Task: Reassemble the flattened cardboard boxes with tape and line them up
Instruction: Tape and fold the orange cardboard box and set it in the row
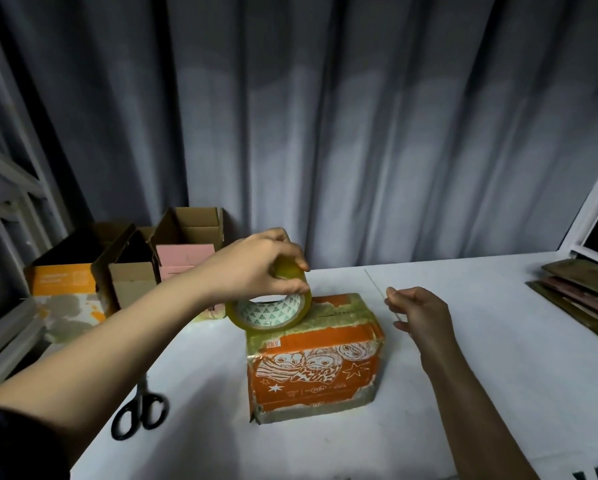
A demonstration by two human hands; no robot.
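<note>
Left hand [256, 261] grips tape roll [270, 311] on orange box [311, 358], right hand [419, 313] loosely curled, apparently empty; three boxes [131, 268] lined up, flattened stack [581, 292] remaining.

We see a white table [464, 393] carrying 1 orange box [313, 368], black scissors [141, 408], 3 open boxes [131, 265] and flattened cardboard [581, 296].

Head camera looks forward and down (close) over the table [464, 375].

orange cartoon-printed box [313, 362], yellowish tape roll [270, 311]
</note>
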